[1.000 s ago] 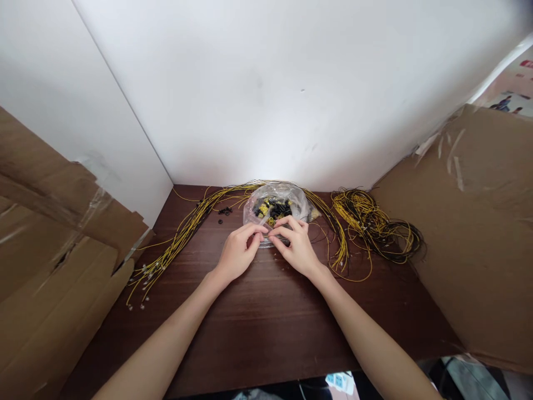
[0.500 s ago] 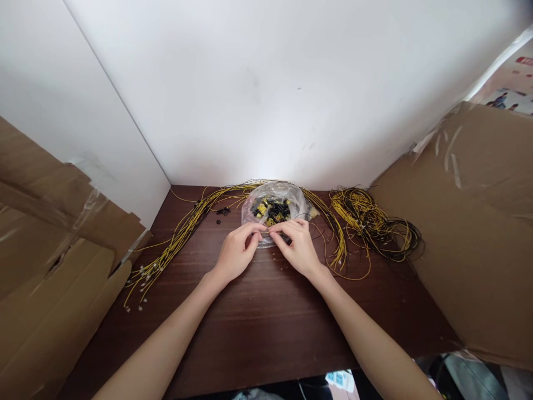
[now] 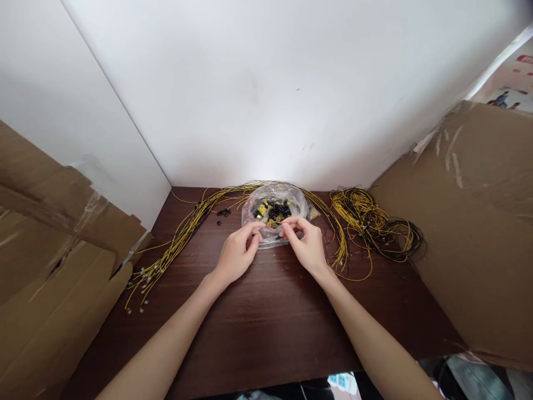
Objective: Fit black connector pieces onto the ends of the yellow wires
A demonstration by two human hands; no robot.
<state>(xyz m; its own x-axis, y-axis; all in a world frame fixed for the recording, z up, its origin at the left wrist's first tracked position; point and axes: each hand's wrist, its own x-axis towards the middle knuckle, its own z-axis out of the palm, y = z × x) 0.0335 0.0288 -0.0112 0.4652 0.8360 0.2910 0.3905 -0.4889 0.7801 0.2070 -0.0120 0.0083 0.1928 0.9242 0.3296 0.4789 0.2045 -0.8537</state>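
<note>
My left hand (image 3: 239,251) is at the front left of a clear plastic bag (image 3: 297,200), thumb and forefinger bent together in a pinch. What it holds, if anything, is too small to make out. Opposite it, my right hand (image 3: 306,244) pinches what looks like a thin yellow wire (image 3: 278,223), its tip pointing toward the left fingertips. A small gap separates the two hands. Inside the open bag lie black small parts (image 3: 281,209) and yellow pieces (image 3: 262,211), just beyond the fingers.
A long bundle of yellow and black wires (image 3: 189,226) arcs behind the bag, white-tipped at the left. To the right lies a tangled wire coil (image 3: 358,208). Loose black bits (image 3: 225,212) sit on the brown table (image 3: 258,322). Cardboard sheets (image 3: 470,233) flank both sides; a white wall stands behind.
My right hand has moved a little to the right, away from the left fingertips, so a gap has opened between them. The left hand has stayed nearly still.
</note>
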